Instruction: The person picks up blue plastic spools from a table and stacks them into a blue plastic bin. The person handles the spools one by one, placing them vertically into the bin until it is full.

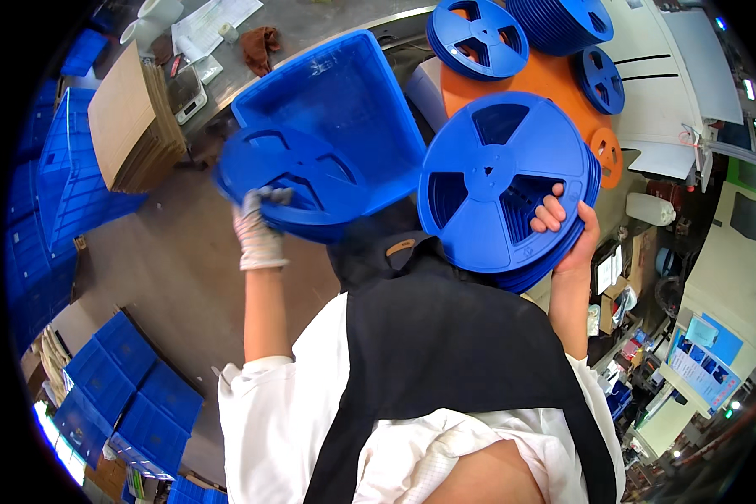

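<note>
My left hand (pixel 260 235), in a pale glove with grey fingertips, grips a blue plastic reel (pixel 245 164) by its lower edge. That reel is slightly smeared by motion and overlaps the near left part of a blue plastic bin (pixel 386 101). With bare fingers through an opening and the thumb on the outer edge, my right hand (pixel 569 231) is closed on a stack of blue reels (pixel 470 218). The stack's top reel faces up, with layered rims showing at its right side. Part of the bin's near edge is hidden behind the left reel.
More blue reels (pixel 477 42) rest on an orange surface (pixel 529 80) at the back right. Folded cardboard (pixel 126 118), a small scale (pixel 189 92) and a brown cloth (pixel 260 50) lie at the back left. Blue crates (pixel 134 378) stand on the left floor.
</note>
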The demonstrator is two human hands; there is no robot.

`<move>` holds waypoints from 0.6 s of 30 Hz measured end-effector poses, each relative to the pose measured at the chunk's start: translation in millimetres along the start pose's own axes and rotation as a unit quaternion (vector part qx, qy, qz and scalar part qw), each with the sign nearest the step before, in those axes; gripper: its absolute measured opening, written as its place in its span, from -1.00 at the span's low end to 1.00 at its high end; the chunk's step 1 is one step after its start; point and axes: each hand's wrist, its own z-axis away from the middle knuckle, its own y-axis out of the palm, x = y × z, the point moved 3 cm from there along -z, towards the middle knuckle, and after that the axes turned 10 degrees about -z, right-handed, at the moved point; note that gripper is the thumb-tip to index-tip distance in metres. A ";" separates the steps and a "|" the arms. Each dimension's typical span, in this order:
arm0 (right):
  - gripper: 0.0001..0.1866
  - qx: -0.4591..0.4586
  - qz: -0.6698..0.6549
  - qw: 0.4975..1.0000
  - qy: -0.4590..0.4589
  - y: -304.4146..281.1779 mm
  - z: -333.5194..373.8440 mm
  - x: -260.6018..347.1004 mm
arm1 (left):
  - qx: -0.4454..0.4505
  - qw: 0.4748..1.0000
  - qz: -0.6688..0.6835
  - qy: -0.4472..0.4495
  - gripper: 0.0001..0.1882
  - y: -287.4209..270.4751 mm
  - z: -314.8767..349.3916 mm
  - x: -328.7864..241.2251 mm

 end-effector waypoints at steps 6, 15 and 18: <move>-0.57 0.163 -0.057 0.985 -0.013 -6.0 15.3 2.6 | -0.006 0.996 0.088 0.016 -0.80 -81.6 11.2 -22.4; -0.58 0.194 -0.083 0.976 -0.056 0.3 9.9 -2.0 | 0.190 0.923 0.331 0.050 -0.85 -64.9 11.2 -41.6; -0.57 0.190 -0.077 0.977 -0.052 9.0 6.3 -8.7 | 0.166 0.937 0.305 0.041 -0.85 -66.9 12.1 -44.6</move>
